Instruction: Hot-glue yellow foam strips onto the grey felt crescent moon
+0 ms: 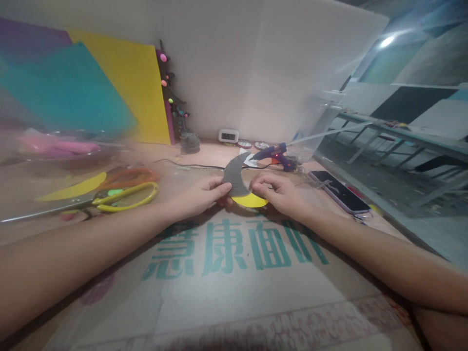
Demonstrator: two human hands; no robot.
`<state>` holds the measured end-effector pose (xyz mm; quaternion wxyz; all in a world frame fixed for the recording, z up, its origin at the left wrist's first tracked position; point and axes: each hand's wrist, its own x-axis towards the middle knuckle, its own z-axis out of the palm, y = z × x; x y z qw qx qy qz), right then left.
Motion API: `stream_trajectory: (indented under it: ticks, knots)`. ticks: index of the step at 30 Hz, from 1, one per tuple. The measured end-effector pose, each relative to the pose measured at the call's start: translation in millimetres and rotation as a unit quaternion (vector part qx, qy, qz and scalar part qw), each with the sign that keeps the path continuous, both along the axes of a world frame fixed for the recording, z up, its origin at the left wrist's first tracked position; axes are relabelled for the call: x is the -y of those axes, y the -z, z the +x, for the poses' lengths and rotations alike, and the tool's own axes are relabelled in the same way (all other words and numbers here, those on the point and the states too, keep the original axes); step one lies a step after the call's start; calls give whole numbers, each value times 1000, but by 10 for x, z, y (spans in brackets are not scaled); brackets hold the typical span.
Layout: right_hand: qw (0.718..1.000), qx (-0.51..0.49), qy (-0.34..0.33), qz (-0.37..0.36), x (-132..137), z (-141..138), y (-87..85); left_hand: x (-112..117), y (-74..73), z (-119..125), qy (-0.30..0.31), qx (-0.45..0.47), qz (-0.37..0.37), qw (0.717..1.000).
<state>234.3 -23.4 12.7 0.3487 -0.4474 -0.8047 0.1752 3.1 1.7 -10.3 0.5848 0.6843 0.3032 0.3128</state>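
Observation:
A crescent-shaped piece (237, 175) stands over the table in front of me, its upper and left part grey and its lower end bare yellow. My left hand (214, 191) pinches its left edge between thumb and fingers. At the lower right, by the yellow end, my right hand (274, 190) has its thumb and fingertips pressed together; what they hold, if anything, is too small to make out. Just behind the crescent lies a dark blue glue gun (278, 155) with a small red light.
Scissors with orange and yellow handles (126, 196) lie left, beside a yellow paper crescent (75, 187). A phone (340, 191) rests on the right. A small white clock (228, 135) stands at the back wall. Coloured sheets (124, 73) lean at left. A printed sack (204, 302) covers the front.

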Motion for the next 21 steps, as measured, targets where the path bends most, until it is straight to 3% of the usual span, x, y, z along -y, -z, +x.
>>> stream_trajectory:
  ticks: [8,13,17,21]
  knots:
    - [1000,-12,-1,-24,-22,-5,30,17,-3,3,-4,6,-13,1000]
    - [992,-78,68,77,-42,17,10,10,-7,11,-38,14,-19,999]
    - [990,-47,30,131,-23,9,-6,2,-20,9,-43,3,11,999]
    - [993,26,-7,113,23,-34,-9,17,-36,3,-45,-19,43,998]
